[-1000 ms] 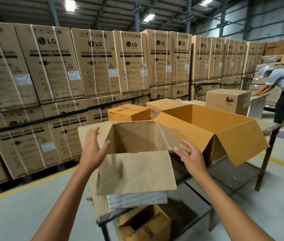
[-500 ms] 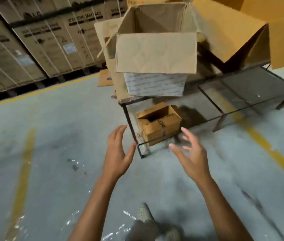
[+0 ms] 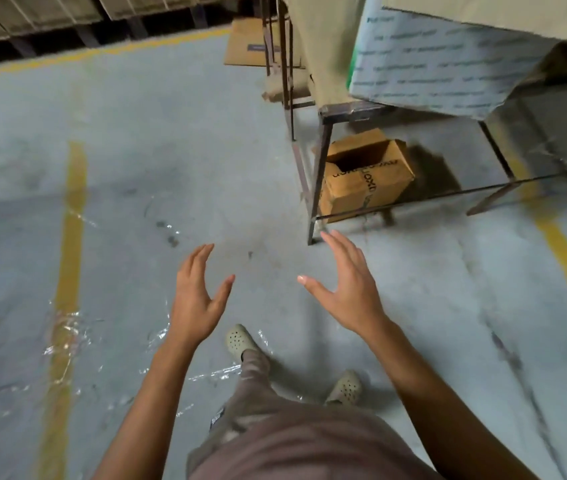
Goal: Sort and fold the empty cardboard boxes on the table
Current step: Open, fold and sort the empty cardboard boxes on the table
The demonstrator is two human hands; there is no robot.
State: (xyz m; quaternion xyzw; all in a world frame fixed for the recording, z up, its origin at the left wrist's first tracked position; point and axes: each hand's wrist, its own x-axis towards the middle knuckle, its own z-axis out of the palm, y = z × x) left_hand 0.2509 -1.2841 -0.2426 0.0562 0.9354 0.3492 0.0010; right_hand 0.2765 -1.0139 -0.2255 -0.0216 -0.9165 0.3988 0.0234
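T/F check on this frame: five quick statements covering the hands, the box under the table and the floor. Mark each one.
1. The left hand and right hand both hold nothing. True.
2. The small box under the table is closed on top. False: its top is open.
3. The right hand grips the table leg. False: its fingers are straight and curl round nothing.
4. Yellow lines run across the floor. True.
5. The person is barefoot. False: both feet wear perforated clogs.
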